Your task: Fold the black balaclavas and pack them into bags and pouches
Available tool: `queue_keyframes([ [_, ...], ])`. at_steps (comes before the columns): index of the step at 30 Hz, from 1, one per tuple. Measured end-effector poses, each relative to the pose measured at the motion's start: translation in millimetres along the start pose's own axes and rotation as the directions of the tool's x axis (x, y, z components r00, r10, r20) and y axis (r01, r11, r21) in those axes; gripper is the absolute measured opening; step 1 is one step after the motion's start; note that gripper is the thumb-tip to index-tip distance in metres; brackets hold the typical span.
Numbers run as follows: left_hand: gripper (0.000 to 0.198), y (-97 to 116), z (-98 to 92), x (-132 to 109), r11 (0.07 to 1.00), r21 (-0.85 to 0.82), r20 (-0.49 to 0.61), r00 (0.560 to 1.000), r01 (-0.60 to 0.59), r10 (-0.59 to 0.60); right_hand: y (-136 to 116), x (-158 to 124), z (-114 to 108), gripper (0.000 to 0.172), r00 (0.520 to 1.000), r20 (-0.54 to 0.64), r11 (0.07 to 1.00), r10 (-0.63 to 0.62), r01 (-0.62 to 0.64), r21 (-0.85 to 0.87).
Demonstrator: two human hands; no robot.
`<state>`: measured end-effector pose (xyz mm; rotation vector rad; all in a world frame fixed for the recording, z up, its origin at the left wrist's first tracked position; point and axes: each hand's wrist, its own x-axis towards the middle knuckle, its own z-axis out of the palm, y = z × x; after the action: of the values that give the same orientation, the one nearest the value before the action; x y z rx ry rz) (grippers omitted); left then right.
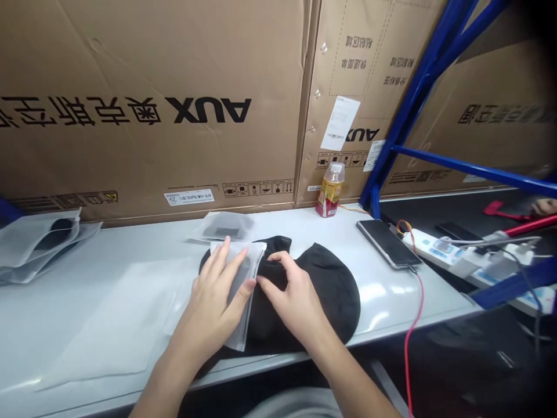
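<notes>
White-topped workbench (435, 296) runs along a wall of cartons, and at its near edge a person's hands work close together. The left hand (213, 296) lies open and flat, fingers spread, pressing on a frosted plastic bag (242, 290). The right hand (291, 305) is half closed, its fingers curled into a fold of black fabric (317, 302) just beside the bag's edge, apparently holding it. The bag rests on top of the fabric, and the whole bundle sits near the bench's edge.

Farther out, another frosted bag (224, 226) with something dark inside lies on the far side, and more bags (39, 247) lie at the left end. To the right stand a capped drink bottle (329, 191) and a smartphone (385, 242), with a power strip (439, 249) beyond.

Slick plastic on that glossy top could slip under pressure, and the fabric could slide off the near edge if tugged. A careless elbow could tip the bottle toward the phone and the plugs.

Large "AUX" lettering with the Chinese 奥克斯 runs upside down across the cartons (209, 110); the smaller label print is too small to read.
</notes>
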<state>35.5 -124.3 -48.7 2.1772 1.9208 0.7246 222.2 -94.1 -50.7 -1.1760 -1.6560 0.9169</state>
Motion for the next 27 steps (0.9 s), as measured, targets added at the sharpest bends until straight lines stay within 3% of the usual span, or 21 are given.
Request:
queue_keyframes([
  [6,0.060,1.9,-5.1,-4.2,0.998,-0.016,0.001,0.998,-0.063,0.063,-4.0,10.6,5.8,0.021,0.997,0.046,0.947,0.068,-0.079,0.311],
  [11,0.065,7.5,0.8,-5.1,0.991,0.061,0.044,0.992,-0.123,0.120,5.8,27.0,19.0,0.017,0.987,0.100,0.959,0.123,-0.144,0.243],
  [14,0.069,11.0,4.0,-6.1,0.977,0.152,0.081,0.987,-0.149,0.138,15.6,37.1,25.8,0.021,0.980,0.124,0.961,0.157,-0.180,0.208],
  [18,0.081,12.8,4.6,-15.3,0.939,0.307,0.045,0.987,-0.158,0.151,20.1,41.6,27.0,0.034,0.972,0.118,0.945,0.202,-0.225,0.238],
  [24,0.083,13.4,12.5,-21.7,0.911,0.361,0.052,0.979,-0.201,0.195,16.1,25.0,3.7,0.041,0.962,0.192,0.960,0.196,-0.228,0.162],
  [27,0.066,12.4,12.3,-17.6,0.906,0.368,0.032,0.976,-0.212,0.215,10.8,14.1,-23.9,0.039,0.982,0.128,0.990,0.138,-0.140,0.005],
])
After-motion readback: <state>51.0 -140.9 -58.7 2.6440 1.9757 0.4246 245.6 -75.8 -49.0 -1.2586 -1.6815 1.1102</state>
